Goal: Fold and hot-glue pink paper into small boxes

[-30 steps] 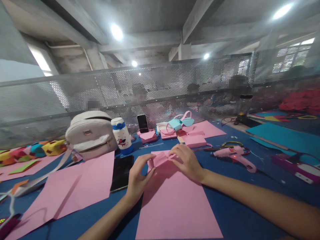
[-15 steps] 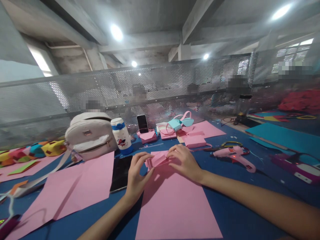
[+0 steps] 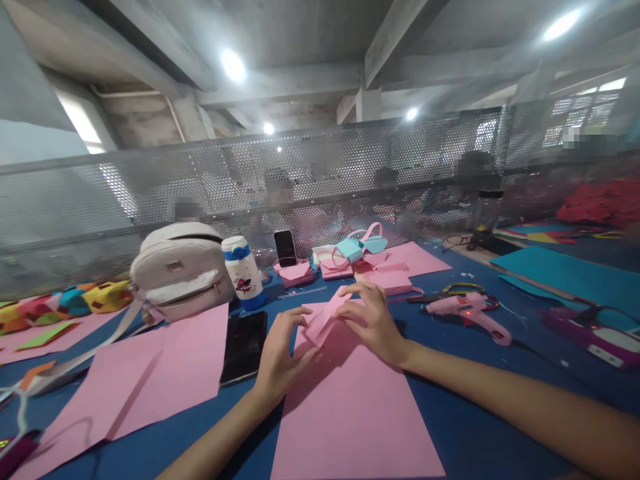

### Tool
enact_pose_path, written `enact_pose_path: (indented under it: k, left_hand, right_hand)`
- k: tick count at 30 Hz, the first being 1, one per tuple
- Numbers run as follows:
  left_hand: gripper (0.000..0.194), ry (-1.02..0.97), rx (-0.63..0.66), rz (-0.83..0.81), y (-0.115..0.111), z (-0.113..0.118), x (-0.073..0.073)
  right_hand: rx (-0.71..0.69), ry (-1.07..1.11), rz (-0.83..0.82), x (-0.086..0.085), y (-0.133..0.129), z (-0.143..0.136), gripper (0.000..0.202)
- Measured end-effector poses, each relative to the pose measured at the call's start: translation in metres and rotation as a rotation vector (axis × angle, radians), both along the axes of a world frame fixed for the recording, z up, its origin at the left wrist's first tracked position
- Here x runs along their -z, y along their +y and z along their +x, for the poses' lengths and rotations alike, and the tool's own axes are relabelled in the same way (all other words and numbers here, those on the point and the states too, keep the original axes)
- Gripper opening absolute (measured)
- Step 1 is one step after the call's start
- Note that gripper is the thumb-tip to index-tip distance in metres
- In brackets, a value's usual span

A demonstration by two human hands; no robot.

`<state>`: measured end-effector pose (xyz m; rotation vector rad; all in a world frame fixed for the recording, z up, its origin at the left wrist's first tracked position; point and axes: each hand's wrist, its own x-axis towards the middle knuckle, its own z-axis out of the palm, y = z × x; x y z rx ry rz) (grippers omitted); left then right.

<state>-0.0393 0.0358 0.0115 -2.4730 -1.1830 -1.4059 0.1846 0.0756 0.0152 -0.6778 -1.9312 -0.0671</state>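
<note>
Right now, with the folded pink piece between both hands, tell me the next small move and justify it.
I'd probably pinch the folds of the pink piece tighter with the right hand. They look raised rather than pressed flat, the right fingers are already at one end, and the left hand steadies the other above the pink sheet.

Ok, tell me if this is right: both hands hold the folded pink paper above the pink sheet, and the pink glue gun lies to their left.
The side is wrong: in the head view, the pink glue gun lies to their right. The left hand and right hand do hold the folded pink paper above the pink sheet.
</note>
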Motion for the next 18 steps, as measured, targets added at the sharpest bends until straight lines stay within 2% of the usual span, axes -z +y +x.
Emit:
enact_pose_path:
  k: [3,7,10,12,16,18]
  left_hand:
    - [0.030,-0.009,0.051,-0.070,-0.003,0.002,-0.001]
    - [0.044,-0.083,0.182,-0.231,-0.010,0.006,-0.002]
    - [0.048,-0.096,0.211,-0.276,-0.014,0.010,-0.004]
    - [0.043,-0.081,0.210,-0.270,-0.016,0.012,-0.006]
    - [0.010,-0.023,0.183,-0.254,-0.018,0.017,-0.011]
    - [0.003,-0.007,0.166,-0.239,-0.018,0.018,-0.013]
  right_hand:
    - [-0.008,0.005,0.026,-0.002,-0.001,0.000,0.014]
    - [-0.010,-0.025,0.045,-0.002,-0.003,0.000,0.015]
    - [-0.052,-0.033,0.081,-0.001,-0.006,0.000,0.018]
    - [-0.087,-0.034,0.108,0.000,-0.008,0.000,0.019]
    - [-0.104,-0.105,0.152,0.001,-0.014,-0.001,0.017]
    - [-0.100,-0.146,0.183,0.003,-0.015,-0.001,0.015]
